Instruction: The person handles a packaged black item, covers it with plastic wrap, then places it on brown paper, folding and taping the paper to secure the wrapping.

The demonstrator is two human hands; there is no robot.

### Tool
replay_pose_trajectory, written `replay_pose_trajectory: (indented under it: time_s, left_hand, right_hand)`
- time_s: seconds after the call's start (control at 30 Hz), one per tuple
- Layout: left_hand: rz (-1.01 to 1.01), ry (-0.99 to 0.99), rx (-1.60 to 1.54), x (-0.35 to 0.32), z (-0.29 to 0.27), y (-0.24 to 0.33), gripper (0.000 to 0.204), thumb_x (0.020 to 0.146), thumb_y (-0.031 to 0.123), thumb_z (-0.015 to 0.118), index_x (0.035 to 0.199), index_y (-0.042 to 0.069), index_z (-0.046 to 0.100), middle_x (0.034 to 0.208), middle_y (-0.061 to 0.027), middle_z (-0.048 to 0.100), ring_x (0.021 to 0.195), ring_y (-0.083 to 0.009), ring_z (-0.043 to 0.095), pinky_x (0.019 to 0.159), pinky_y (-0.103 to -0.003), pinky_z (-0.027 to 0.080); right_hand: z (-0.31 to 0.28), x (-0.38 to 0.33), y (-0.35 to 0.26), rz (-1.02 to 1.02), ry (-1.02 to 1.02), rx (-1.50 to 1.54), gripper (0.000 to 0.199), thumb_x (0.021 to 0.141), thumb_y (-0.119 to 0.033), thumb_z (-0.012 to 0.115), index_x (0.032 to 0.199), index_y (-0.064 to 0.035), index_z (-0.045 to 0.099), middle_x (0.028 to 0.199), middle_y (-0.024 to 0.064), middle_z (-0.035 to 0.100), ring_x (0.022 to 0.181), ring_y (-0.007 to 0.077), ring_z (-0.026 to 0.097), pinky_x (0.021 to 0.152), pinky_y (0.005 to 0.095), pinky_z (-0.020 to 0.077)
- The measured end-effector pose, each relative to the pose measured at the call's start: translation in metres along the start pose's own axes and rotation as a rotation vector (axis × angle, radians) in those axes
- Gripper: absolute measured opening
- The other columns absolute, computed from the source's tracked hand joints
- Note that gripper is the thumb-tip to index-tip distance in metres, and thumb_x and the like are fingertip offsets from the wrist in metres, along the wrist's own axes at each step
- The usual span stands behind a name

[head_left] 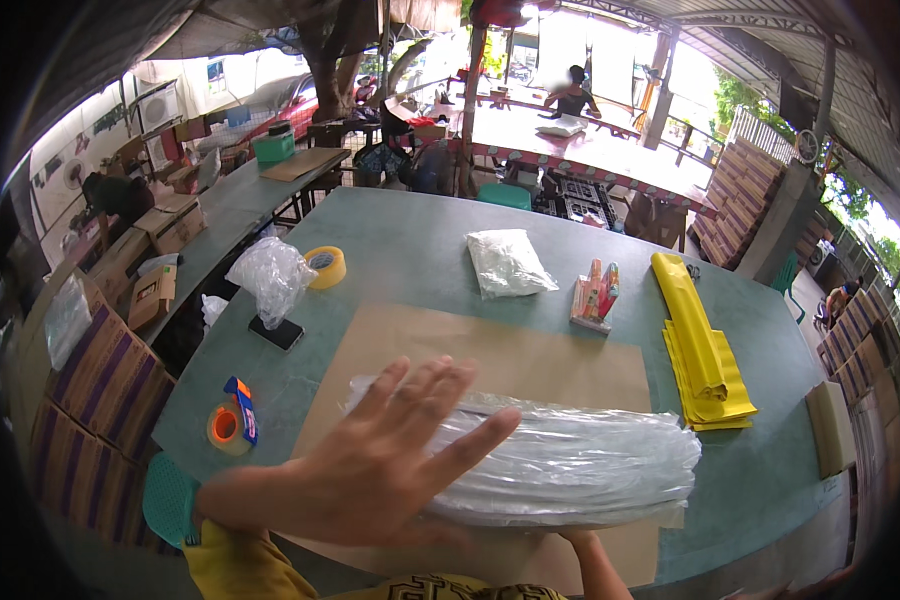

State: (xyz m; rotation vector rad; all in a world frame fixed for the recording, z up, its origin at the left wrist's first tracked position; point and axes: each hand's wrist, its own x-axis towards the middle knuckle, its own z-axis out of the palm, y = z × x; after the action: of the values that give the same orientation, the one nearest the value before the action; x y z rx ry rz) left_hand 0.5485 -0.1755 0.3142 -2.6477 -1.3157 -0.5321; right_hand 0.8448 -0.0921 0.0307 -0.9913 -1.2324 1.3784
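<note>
My left hand (pixel 385 455) hangs over the left end of a long bundle of clear plastic film (pixel 570 465), fingers spread and slightly blurred. Nothing is in it. Only a bit of my right hand (pixel 576 540) shows at the near edge of the bundle; its fingers are hidden beneath. The plastic bundle lies crosswise over a large sheet of brown paper (pixel 410 335) spread on a green-grey table (pixel 390 225). Left of my left hand, an orange-cored tape roll with a blue dispenser (pixel 232 425) rests near the table's edge.
Beyond the paper sit a yellow tape roll (pixel 325 266), a crumpled clear bag (pixel 273 272), a phone (pixel 276 333), a white packet (pixel 510 263) and a small box with tubes (pixel 594 300). Folded yellow plastic (pixel 705 350) lies right. Stacked cartons (pixel 100 390) stand left; a person (pixel 574 98) works far off.
</note>
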Motion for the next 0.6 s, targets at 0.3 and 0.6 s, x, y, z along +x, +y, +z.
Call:
replay_pose_trajectory:
  time_s: [0.3, 0.6]
  left_hand:
    - [-0.116, -0.16, 0.111, 0.024, 0.02, -0.014, 0.09, 0.061, 0.05, 0.073, 0.127, -0.003, 0.043, 0.094, -0.0165, 0.056, 0.085, -0.0312, 0.057, 0.079, -0.041, 0.044]
    - [-0.122, -0.102, 0.087, 0.027, 0.023, -0.018, 0.084, 0.059, 0.051, 0.074, 0.122, 0.002, 0.047, 0.095, -0.014, 0.058, 0.09, -0.0301, 0.058, 0.081, -0.042, 0.044]
  right_hand:
    - [0.0, -0.014, -0.139, -0.639, -0.386, 0.345, 0.036, 0.09, -0.032, 0.05, 0.112, -0.0029, 0.051, 0.105, 0.0152, 0.053, 0.097, 0.026, 0.055, 0.081, 0.0346, 0.0471]
    - [0.152, 0.0, -0.065, -1.705, -0.678, -0.973, 0.032, 0.085, -0.017, 0.046, 0.112, -0.0004, 0.055, 0.132, 0.0142, 0.047, 0.125, 0.0265, 0.042, 0.108, 0.0406, 0.0259]
